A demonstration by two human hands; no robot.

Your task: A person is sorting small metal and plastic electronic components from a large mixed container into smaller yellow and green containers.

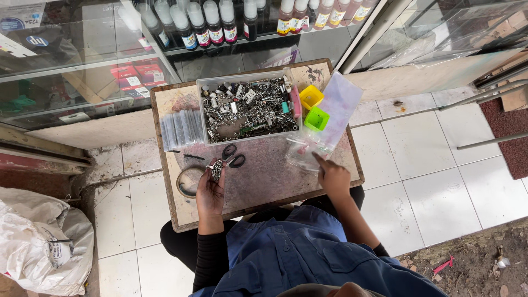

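Observation:
My left hand [210,190] rests palm up on a small wooden table [264,187] and cups a handful of small metal parts [216,168]. My right hand [332,177] points its forefinger onto a clear plastic bag [330,118] lying at the table's right side. Behind both hands stands a clear plastic tub [247,107] filled with several screws and small metal pieces. Black-handled scissors [233,156] lie just beyond my left hand.
A yellow cup [311,97] and a green cup [317,119] stand right of the tub. A stack of small clear bags [180,128] and a tape roll [187,181] lie at the left. Glass cabinets with bottles [209,25] stand behind; a white sack [44,242] sits on the floor tiles.

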